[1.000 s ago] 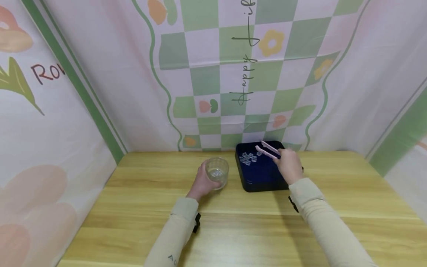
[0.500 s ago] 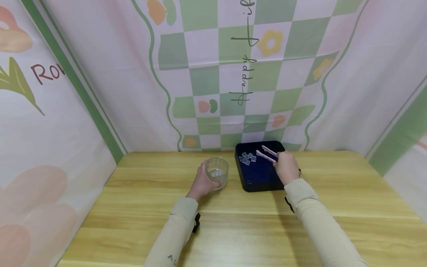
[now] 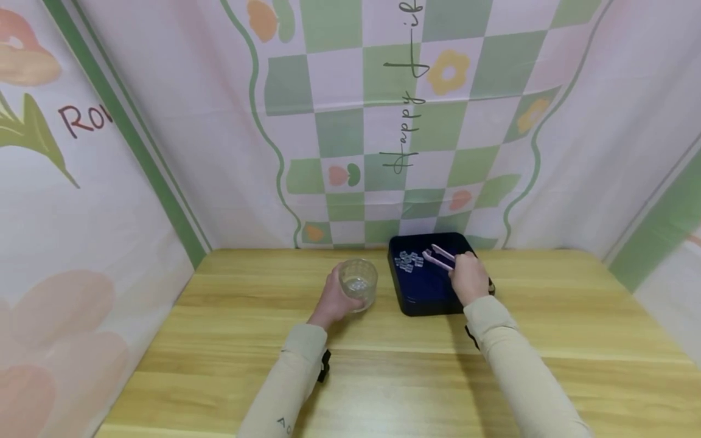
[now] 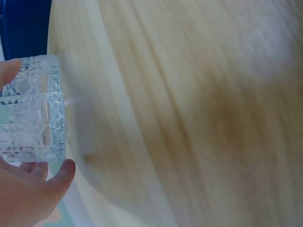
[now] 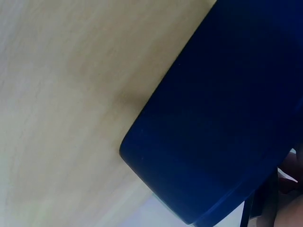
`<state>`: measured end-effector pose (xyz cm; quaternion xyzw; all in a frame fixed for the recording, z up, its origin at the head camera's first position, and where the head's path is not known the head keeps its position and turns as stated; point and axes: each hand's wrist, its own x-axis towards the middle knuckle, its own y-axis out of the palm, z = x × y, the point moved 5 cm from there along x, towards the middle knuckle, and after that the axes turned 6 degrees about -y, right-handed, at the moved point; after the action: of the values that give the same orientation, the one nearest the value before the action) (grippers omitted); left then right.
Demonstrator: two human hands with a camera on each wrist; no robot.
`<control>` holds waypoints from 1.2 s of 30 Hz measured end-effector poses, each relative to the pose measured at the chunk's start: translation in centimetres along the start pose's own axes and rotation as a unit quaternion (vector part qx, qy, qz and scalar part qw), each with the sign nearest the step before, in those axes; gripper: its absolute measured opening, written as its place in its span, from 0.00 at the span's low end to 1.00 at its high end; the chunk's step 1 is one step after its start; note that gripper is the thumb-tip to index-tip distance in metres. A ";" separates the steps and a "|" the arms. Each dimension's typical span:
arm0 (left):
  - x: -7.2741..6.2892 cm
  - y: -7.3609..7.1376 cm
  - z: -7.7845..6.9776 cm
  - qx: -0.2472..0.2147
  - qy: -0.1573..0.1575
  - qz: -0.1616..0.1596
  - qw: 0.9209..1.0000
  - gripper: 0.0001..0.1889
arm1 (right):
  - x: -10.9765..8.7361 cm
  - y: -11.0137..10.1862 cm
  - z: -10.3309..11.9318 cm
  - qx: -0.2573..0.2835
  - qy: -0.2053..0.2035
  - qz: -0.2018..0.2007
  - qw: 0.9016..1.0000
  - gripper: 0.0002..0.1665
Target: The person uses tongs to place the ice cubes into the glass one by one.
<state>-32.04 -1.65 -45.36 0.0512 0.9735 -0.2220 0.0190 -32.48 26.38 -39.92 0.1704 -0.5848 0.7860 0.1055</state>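
My left hand point(image 3: 334, 298) grips a clear drinking glass point(image 3: 358, 285) standing on the table, with some clear contents at its bottom. In the left wrist view the patterned wall of the glass point(image 4: 33, 111) shows between the thumb and fingers point(image 4: 59, 182). Over the dark blue tray point(image 3: 429, 299), my right hand point(image 3: 469, 278) holds pale pink tongs point(image 3: 439, 262). Their tips are apart, just right of a cluster of small clear cubes point(image 3: 406, 261) in the tray. Whether a cube lies between the tips is too small to tell. The right wrist view shows mainly the tray's outer side point(image 5: 203, 123).
The wooden table point(image 3: 372, 383) stretches in front of the glass and tray. Behind them hangs a patterned cloth point(image 3: 383, 207), close to the tray's far edge. Another cloth wall point(image 3: 137, 201) borders the table at the left.
My right hand has moved slightly left, and the tongs' tips have come lower in the head view, closer to the cubes. The left hand and the glass stay in place.
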 end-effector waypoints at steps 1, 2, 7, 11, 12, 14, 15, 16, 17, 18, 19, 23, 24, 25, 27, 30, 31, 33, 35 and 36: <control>0.0 0.0 0.0 0.001 0.000 0.001 1.000 0.53 | 0.0 0.1 -0.1 0.000 0.003 0.003 1.000 0.07; -0.1 0.0 0.0 0.001 -0.001 0.002 1.000 0.53 | 0.0 0.1 -0.1 0.000 0.005 0.005 1.000 0.07; -0.1 0.1 -0.2 0.000 0.000 0.002 1.000 0.52 | 0.0 0.3 -0.2 -0.008 0.004 0.009 1.000 0.06; -0.1 0.0 -0.3 0.000 0.004 0.002 1.000 0.52 | -0.1 0.4 -0.3 -0.010 0.002 0.011 1.000 0.06; -0.1 0.1 -0.3 0.000 0.004 0.002 1.000 0.52 | -0.1 0.5 -0.3 -0.010 0.002 0.012 1.000 0.06; -0.1 0.1 -0.3 0.001 0.003 0.002 1.000 0.52 | -0.2 0.5 -0.3 -0.008 0.001 0.014 1.000 0.05; -0.2 0.1 -0.3 0.001 0.003 0.003 1.000 0.52 | -0.2 0.5 -0.3 -0.007 0.000 0.014 1.000 0.05; -0.1 0.1 -0.3 0.002 0.003 0.003 1.000 0.52 | -0.2 0.5 -0.4 -0.005 0.000 0.015 1.000 0.05; -0.1 0.1 -0.3 0.003 0.003 0.003 1.000 0.52 | -0.2 0.4 -0.4 -0.004 0.001 0.016 1.000 0.06; -0.1 0.1 -0.3 0.003 0.003 0.004 1.000 0.52 | -0.2 0.5 -0.4 -0.003 0.000 0.017 1.000 0.06; -0.1 0.1 -0.3 0.003 0.002 0.003 1.000 0.52 | -0.2 0.5 -0.4 -0.002 0.000 0.020 1.000 0.07; 0.0 0.1 0.0 0.006 -0.002 0.003 1.000 0.52 | -0.1 0.6 -0.5 -0.001 0.006 0.036 0.999 0.07; 0.0 0.1 0.0 0.007 -0.003 0.002 1.000 0.52 | 0.0 0.6 -0.5 -0.002 0.008 0.041 0.999 0.07; 0.0 0.1 0.0 0.006 -0.003 0.002 1.000 0.52 | 0.0 0.6 -0.5 -0.002 0.008 0.045 0.999 0.06; 0.0 0.1 0.1 0.006 -0.003 0.001 1.000 0.52 | 0.1 0.6 -0.5 -0.003 0.007 0.051 0.999 0.06; 0.0 0.1 0.1 0.003 0.000 0.001 1.000 0.52 | 0.3 0.6 -0.5 -0.005 0.003 0.050 0.999 0.06; 0.0 0.1 0.1 0.003 0.000 0.001 1.000 0.52 | 0.3 0.6 -0.5 -0.006 0.000 0.048 0.999 0.05; 0.0 0.1 0.1 0.003 0.002 0.002 1.000 0.52 | 0.3 0.6 -0.6 -0.005 -0.001 0.044 0.999 0.05; 0.0 0.1 0.1 0.004 0.002 0.002 1.000 0.52 | 0.3 0.5 -0.6 -0.005 -0.003 0.039 0.999 0.05; 0.0 0.1 0.1 0.004 0.001 0.002 1.000 0.52 | 0.3 0.6 -0.7 -0.004 -0.003 0.037 0.999 0.05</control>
<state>-32.07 -1.59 -45.46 0.0534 0.9725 -0.2258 0.0186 -33.09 26.83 -40.45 0.1507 -0.5943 0.7864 0.0751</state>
